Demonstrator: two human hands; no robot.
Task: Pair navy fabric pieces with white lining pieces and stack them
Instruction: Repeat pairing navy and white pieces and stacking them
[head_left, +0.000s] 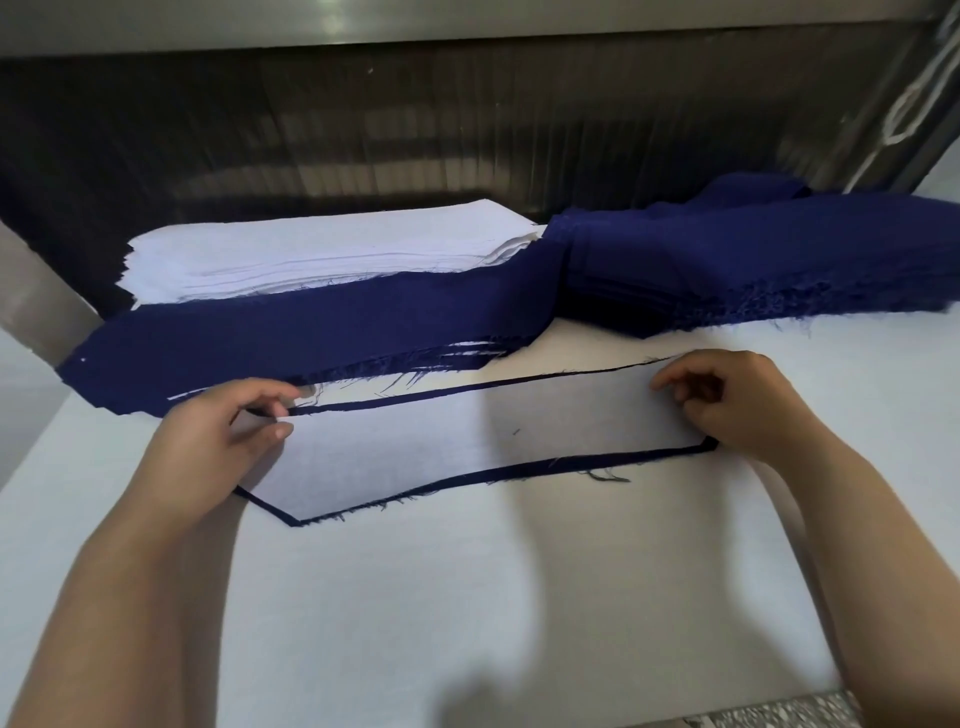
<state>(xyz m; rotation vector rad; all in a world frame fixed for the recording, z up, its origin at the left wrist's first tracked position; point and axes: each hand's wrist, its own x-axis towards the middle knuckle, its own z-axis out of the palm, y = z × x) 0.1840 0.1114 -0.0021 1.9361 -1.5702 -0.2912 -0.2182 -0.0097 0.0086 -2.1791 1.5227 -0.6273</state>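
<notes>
White lining piece (493, 441) lies flat at the centre of the frame on top of 1 navy fabric piece (571, 462), which shows only as a thin dark border along its upper and lower edges. The pair rests on the white surface (467, 597), stretched between the 2 hands. The left hand (223, 431), at centre left, has its grip closed: thumb and forefinger pinch the upper left edge of the lining. The right hand (727, 400), at centre right, sits on the piece's right end with fingers curled; I cannot tell whether it pinches the cloth. Just above, a navy-topped pile (311, 338) with white edges peeking out runs across the left. Behind it is a stack of white lining (311, 254), and a stack of navy fabric (753, 260) sits at the upper right.
</notes>
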